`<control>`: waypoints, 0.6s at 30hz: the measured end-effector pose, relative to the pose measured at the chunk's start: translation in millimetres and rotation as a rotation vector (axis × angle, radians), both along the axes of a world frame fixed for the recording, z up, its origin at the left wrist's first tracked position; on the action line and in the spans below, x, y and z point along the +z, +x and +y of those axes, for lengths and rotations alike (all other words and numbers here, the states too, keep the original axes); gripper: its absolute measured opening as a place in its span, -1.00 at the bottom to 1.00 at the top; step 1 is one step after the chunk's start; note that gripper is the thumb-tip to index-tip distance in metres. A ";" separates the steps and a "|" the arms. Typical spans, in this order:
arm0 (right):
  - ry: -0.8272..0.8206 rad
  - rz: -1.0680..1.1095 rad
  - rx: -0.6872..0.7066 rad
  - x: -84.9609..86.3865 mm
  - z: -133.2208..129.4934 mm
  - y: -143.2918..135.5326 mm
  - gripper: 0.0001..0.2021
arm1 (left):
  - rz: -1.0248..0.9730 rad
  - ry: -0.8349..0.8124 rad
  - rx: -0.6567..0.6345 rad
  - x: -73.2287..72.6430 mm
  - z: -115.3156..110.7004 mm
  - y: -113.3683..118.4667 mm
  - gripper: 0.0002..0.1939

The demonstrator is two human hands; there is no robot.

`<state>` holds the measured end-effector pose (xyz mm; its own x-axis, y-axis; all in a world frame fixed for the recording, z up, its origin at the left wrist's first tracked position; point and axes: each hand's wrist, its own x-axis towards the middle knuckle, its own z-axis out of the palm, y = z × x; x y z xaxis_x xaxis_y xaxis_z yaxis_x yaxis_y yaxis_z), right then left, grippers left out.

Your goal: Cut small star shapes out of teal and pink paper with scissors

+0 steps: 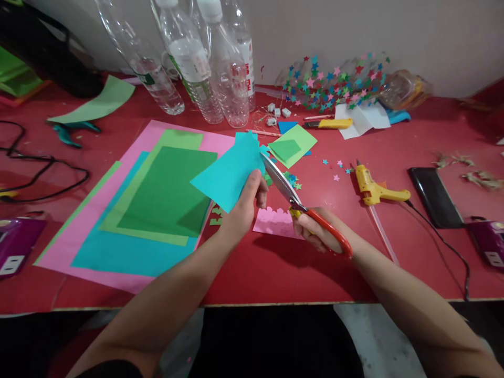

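Note:
My left hand (251, 197) grips a sheet of turquoise paper (230, 170) by its right side, above the table. In my right hand (315, 233) is a pair of scissors (284, 182) with red and yellow handles. The blade tips point up and left, at the notched right edge of the turquoise paper. Beneath the hands lies a pink paper strip (271, 223) with a jagged upper edge. Small paper stars (291, 179) are scattered just behind the scissors. Left of my hands, green, turquoise and pink sheets (169, 191) lie stacked.
Clear plastic bottles (228, 73) stand along the wall. A bottle covered in coloured stars (334, 81) lies at the back. On the right are a yellow glue gun (374, 186) with its cable and a black phone (435, 197). A yellow cutter (334, 123) lies behind.

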<state>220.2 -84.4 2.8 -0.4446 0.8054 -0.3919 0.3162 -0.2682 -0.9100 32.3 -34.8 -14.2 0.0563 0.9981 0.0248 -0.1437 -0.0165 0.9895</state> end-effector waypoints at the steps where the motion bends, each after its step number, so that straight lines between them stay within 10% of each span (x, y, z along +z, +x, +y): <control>1: -0.003 0.013 0.000 -0.7 -0.9 -1.0 -0.43 | -0.002 -0.003 0.001 -0.2 -1.0 1.2 -0.53; 18: 0.038 -0.021 -0.012 -1.3 -2.7 -5.6 -0.44 | -0.014 -0.024 -0.033 -5.2 -2.3 3.2 -0.51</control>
